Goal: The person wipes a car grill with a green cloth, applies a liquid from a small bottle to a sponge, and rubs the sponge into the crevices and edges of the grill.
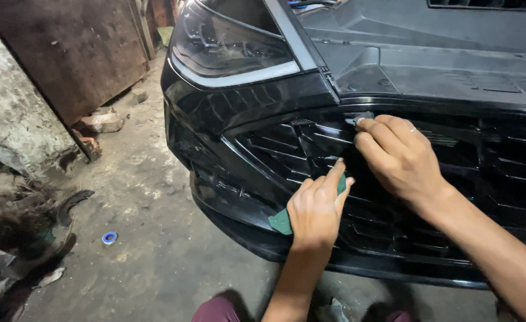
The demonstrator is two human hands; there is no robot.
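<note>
Two hands work on the black grille [430, 179] of a car's front bumper [233, 203]. The left hand [316, 209] sits near and low, pressed flat against the grille slats, fingers together, with a green sheet [282, 220] pinned under the palm; one corner of the sheet pokes out at the left below the wrist, another sliver shows green by the index finger. So the sheet is trapped between hand and grille, mostly hidden. The right hand [397, 155] is just above and right of the left, almost touching it, fingers curled and closed on a small grey piece [358, 117] at the grille's top edge; the piece shows only at the fingertips, left of the knuckles, right under the hood line. Cannot tell whether it is pinched or only pressed. Headlight [230, 42] is far left, above the grille. On the dusty concrete floor [155, 226], well left of the hands, lies a small blue ring [109, 237]; bricks [99, 122] lie farther off by a rusty metal panel [72, 48].
</note>
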